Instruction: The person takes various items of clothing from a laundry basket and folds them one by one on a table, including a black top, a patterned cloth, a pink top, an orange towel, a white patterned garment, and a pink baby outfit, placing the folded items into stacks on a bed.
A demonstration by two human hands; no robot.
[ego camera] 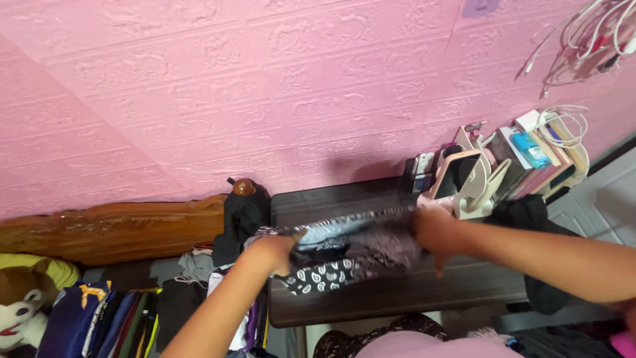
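A black-and-white patterned cloth [344,245] is stretched across a dark wooden table [397,295]. My left hand [278,252] grips its left end over the table's left edge. The cloth's right end is pinched in my right hand [430,232], near the middle of the table. The cloth is blurred; part of it hangs down towards the table top between the hands.
A pink textured wall [265,99] is behind. A beige bag [467,182], books [530,159] and white cables [563,122] crowd the table's far right. A carved wooden headboard [112,229], hanging dark clothes [242,219], folded clothes [119,318] and a plush toy [20,311] lie to the left.
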